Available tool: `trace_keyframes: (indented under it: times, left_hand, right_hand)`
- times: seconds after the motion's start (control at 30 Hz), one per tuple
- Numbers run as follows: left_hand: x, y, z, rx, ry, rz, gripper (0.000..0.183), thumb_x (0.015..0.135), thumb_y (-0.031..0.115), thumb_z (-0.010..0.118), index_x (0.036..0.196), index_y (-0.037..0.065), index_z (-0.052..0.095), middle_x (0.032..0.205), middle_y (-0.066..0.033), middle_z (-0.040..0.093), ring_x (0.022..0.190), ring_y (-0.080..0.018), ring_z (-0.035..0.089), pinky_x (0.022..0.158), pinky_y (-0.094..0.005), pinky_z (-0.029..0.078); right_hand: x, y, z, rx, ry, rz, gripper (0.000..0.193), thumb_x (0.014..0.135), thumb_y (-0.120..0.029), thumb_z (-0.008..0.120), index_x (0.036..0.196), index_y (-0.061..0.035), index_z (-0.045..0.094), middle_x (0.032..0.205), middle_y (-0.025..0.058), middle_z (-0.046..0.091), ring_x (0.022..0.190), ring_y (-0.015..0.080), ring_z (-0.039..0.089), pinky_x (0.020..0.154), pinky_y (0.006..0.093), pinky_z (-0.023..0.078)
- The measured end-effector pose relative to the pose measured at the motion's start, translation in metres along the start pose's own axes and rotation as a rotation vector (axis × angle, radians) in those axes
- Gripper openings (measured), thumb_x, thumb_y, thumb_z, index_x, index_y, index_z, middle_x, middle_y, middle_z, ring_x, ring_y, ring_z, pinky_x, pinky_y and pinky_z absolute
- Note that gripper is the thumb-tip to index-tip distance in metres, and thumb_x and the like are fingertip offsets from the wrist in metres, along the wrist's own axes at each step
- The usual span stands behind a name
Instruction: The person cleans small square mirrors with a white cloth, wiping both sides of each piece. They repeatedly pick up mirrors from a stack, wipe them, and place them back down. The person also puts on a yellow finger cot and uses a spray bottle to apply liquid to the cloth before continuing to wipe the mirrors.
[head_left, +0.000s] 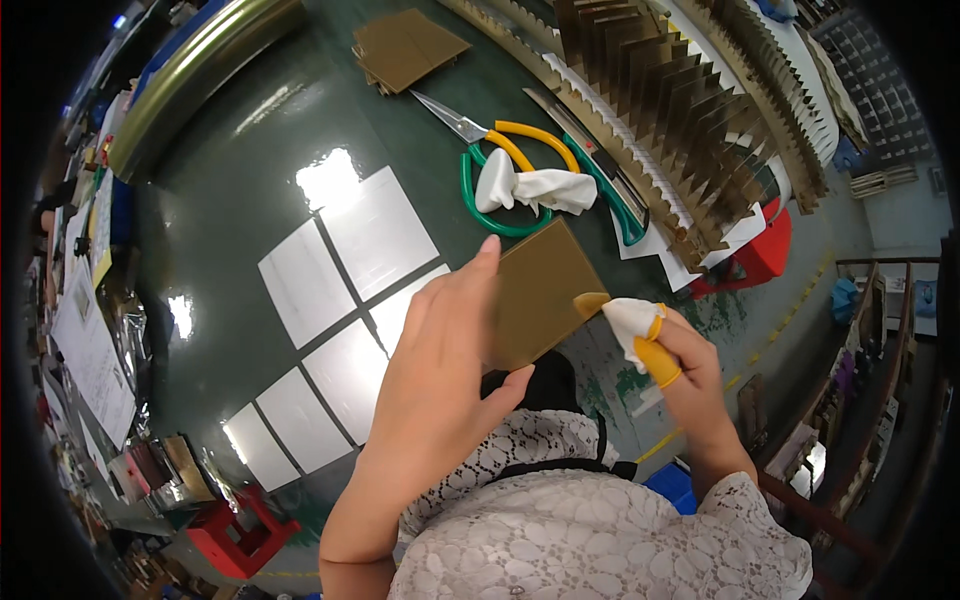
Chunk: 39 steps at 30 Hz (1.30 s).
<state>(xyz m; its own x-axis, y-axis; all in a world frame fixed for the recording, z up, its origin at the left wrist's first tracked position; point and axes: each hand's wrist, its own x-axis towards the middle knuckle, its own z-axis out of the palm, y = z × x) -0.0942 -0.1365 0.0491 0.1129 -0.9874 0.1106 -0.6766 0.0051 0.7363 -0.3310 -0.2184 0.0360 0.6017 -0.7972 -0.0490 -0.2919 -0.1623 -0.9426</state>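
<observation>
A glossy brown square plate (545, 290) is tilted in front of me at the table's near edge. My left hand (430, 370) grips it by the left side, with the thumb near its lower corner and the fingers along its left edge. Yellow finger cots cover fingertips of my right hand (690, 370), which pinches a white cloth (632, 322) against the plate's right corner. Just beyond the plate lie scissors (510, 135) with yellow and green handles. A second crumpled white cloth (545, 188) rests across them.
Several pale square sheets (375, 230) lie on the dark green table (220, 220). Brown plates (410, 48) are stacked at the back. A utility knife (590, 155) lies beside a toothed rack (660, 120) of upright plates. Red stools (240, 535) stand at floor level.
</observation>
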Motion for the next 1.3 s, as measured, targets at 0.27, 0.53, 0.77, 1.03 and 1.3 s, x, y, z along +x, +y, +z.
trace_keyframes:
  times: [0.27, 0.53, 0.77, 1.03, 1.3]
  left_hand:
    - [-0.012, -0.023, -0.028, -0.072, 0.249, 0.013, 0.102, 0.062, 0.005, 0.083, 0.15, 0.005, 0.032, 0.137, -0.0168, 0.055, 0.127, -0.0293, 0.053, 0.11, -0.0422, 0.035]
    - [-0.017, -0.038, -0.035, -0.153, 0.27, -0.019, 0.102, 0.064, 0.006, 0.082, 0.151, 0.005, 0.029, 0.139, -0.0158, 0.052, 0.125, -0.029, 0.052, 0.109, -0.0417, 0.037]
    - [-0.018, -0.041, -0.034, -0.155, 0.275, -0.019, 0.101, 0.065, 0.006, 0.082, 0.151, 0.005, 0.029, 0.139, -0.0152, 0.051, 0.122, -0.0287, 0.052, 0.107, -0.0406, 0.038]
    - [-0.017, -0.039, -0.033, -0.113, 0.265, 0.001, 0.098, 0.066, 0.004, 0.08, 0.15, 0.003, 0.03, 0.139, -0.0158, 0.051, 0.123, -0.03, 0.05, 0.106, -0.0402, 0.038]
    - [-0.016, -0.038, -0.03, -0.089, 0.283, -0.009, 0.1, 0.063, 0.005, 0.081, 0.15, 0.004, 0.032, 0.139, -0.0163, 0.053, 0.129, -0.0293, 0.05, 0.111, -0.0418, 0.034]
  right_hand:
    - [0.018, 0.008, 0.01, 0.542, 0.02, 0.197, 0.037, 0.097, -0.009, 0.056, 0.133, -0.0033, 0.057, 0.095, -0.0042, 0.059, 0.067, -0.0015, 0.042, 0.056, 0.0144, 0.03]
    - [0.03, 0.003, 0.027, 0.654, -0.041, 0.25, 0.036, 0.097, -0.01, 0.058, 0.132, -0.0025, 0.056, 0.092, -0.0036, 0.058, 0.065, -0.0013, 0.039, 0.055, 0.0147, 0.028]
    - [0.031, 0.003, 0.035, 0.659, -0.042, 0.26, 0.039, 0.097, -0.01, 0.056, 0.134, 0.0011, 0.053, 0.086, -0.0026, 0.057, 0.058, -0.0008, 0.036, 0.051, 0.0159, 0.025]
    - [0.03, 0.006, 0.034, 0.678, -0.082, 0.275, 0.039, 0.097, -0.013, 0.059, 0.134, -0.0027, 0.054, 0.092, -0.0032, 0.059, 0.063, -0.0009, 0.039, 0.054, 0.0158, 0.028]
    - [0.026, -0.002, 0.039, 0.43, -0.022, 0.173, 0.035, 0.095, -0.006, 0.059, 0.13, -0.0001, 0.058, 0.099, 0.0023, 0.063, 0.075, 0.0073, 0.054, 0.065, 0.0213, 0.044]
